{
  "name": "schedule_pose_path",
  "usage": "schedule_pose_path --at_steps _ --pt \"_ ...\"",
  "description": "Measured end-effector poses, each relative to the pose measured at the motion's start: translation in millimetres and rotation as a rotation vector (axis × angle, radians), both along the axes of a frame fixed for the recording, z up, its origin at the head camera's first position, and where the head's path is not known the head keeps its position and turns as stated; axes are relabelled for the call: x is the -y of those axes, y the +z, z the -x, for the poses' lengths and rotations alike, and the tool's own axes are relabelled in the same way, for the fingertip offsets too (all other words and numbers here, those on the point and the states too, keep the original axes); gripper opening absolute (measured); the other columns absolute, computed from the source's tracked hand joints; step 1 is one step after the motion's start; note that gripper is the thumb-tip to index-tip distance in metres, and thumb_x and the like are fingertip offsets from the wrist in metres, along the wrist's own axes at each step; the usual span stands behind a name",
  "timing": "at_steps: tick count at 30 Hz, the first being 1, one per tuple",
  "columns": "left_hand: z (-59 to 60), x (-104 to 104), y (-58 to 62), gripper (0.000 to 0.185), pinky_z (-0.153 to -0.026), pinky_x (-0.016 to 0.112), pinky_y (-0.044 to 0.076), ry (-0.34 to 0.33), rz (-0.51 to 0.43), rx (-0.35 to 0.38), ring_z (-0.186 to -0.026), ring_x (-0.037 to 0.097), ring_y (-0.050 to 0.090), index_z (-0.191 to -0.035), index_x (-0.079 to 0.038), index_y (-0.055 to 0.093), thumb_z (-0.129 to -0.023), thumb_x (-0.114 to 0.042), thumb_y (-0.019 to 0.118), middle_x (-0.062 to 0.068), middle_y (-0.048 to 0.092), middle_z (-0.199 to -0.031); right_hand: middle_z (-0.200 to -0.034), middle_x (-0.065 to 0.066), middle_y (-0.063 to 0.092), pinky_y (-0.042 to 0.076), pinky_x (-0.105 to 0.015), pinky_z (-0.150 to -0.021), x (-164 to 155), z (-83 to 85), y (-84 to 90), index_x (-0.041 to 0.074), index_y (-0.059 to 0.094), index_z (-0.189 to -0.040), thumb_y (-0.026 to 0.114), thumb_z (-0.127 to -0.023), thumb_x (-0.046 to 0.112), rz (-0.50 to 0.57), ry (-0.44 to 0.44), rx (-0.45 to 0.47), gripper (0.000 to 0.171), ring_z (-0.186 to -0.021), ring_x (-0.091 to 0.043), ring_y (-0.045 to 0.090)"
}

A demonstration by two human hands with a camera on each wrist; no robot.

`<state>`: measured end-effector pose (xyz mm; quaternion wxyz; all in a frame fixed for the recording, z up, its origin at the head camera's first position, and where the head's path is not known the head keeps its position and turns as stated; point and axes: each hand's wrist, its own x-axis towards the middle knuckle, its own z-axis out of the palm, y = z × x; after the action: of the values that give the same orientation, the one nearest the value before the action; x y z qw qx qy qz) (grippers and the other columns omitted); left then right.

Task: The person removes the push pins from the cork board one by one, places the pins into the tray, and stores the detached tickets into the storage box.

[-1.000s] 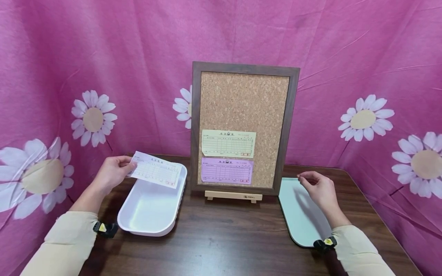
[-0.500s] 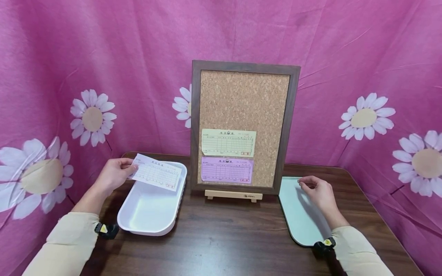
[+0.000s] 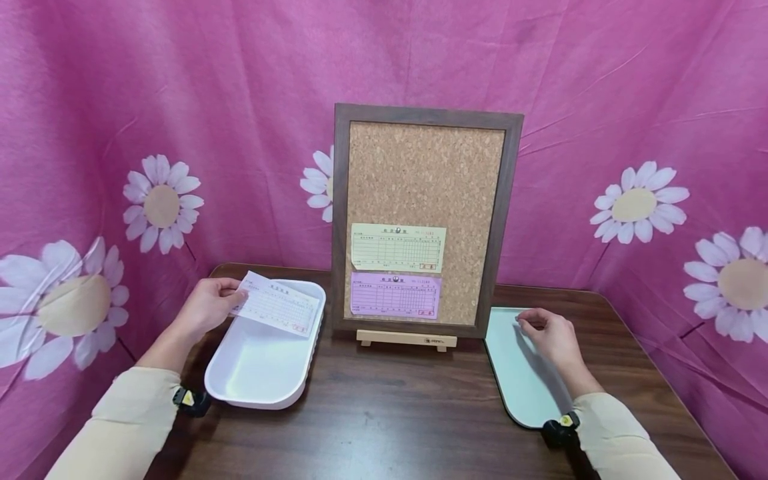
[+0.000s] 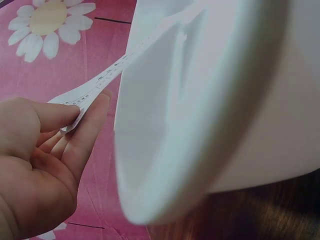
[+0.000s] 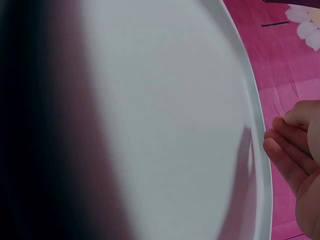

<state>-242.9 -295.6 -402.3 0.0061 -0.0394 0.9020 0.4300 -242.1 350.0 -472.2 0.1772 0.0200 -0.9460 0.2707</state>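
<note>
At the left, my left hand (image 3: 211,307) pinches the left end of a white printed form slip (image 3: 279,307) between thumb and fingers. The slip slants over the far part of a deep white plastic tub (image 3: 264,380); in the left wrist view the slip (image 4: 107,75) appears nearly edge-on beside the tub wall. At the right, my right hand (image 3: 555,340) is over a pale green tray (image 3: 516,393), thumb and forefinger pinched together. A tiny pale glint shows at those fingertips, apparently a push pin (image 3: 518,319), mostly hidden by the fingers.
A framed corkboard (image 3: 426,173) stands upright on a small wooden easel (image 3: 405,339) in the middle. Pinned to its lower half are a green slip (image 3: 390,252) and, below it, a purple slip (image 3: 384,297). A pink flowered curtain (image 3: 270,80) hangs behind the brown table (image 3: 384,413).
My left hand and the white slip have shifted slightly right and down over the tub. My right hand keeps its place over the tray, its pinching fingers slightly lower.
</note>
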Motion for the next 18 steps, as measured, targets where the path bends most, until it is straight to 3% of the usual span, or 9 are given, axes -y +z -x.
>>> schedule_pose_path --at_steps 10,18 --pt "1.1 -5.3 -5.6 0.036 -0.066 0.023 0.057 -0.017 -0.003 -0.003 -0.087 0.018 0.069 -0.134 0.018 0.062 -0.108 -0.007 0.059 0.032 0.073 -0.116 -0.099 -0.016 0.082 0.046 -0.026 -0.067 -2.0 -2.0 -7.0 0.005 0.082 -0.101 0.077 -0.095 0.004 -0.021 -0.026 0.038 0.008 -0.081 -0.017 0.066" --pt "1.8 -6.8 -7.9 0.038 -0.071 0.026 0.06 -0.017 0.005 0.032 -0.091 0.023 0.071 -0.136 0.018 0.061 -0.109 -0.009 0.059 0.034 0.072 -0.12 -0.098 -0.018 0.081 0.048 -0.029 -0.068 -2.5 -0.6 -9.8 0.003 0.081 -0.1 0.077 -0.093 0.001 -0.047 -0.022 0.031 0.008 -0.081 -0.023 0.069"
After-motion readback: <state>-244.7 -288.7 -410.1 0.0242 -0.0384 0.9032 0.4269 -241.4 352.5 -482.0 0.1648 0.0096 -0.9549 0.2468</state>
